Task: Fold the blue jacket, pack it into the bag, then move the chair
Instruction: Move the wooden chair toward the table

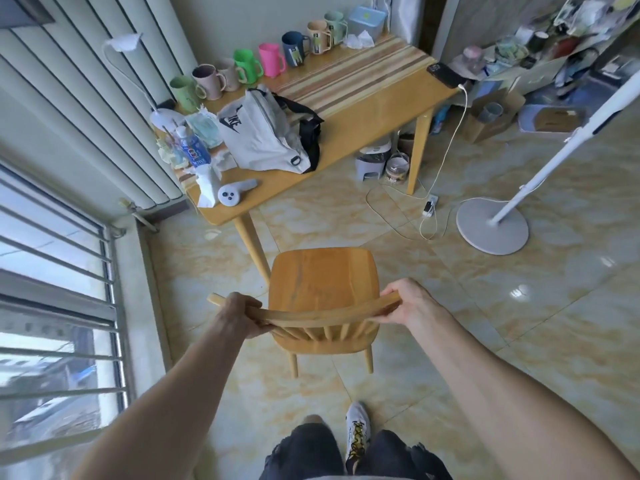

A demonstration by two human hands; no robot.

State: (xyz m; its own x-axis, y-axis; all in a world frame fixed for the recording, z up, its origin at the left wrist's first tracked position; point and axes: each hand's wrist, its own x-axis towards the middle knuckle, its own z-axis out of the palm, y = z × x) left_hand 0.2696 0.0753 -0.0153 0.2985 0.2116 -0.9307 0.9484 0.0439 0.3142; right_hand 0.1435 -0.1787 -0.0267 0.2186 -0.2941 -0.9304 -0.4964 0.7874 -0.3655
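Honey-coloured wooden chair point(320, 282) with spindle back, left hand point(242, 315) and right hand point(405, 303) clasping its top rail, bulging white bag point(263, 133) zipped on table point(374, 109)

Bag point(263, 133) on table point(374, 109), chair point(320, 282) before it

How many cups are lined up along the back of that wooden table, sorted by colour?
Pale green plastic cups: 2
Beige cups: 3
Bright green cup: 1
Pink cup: 1
Dark blue cup: 1
Total: 8
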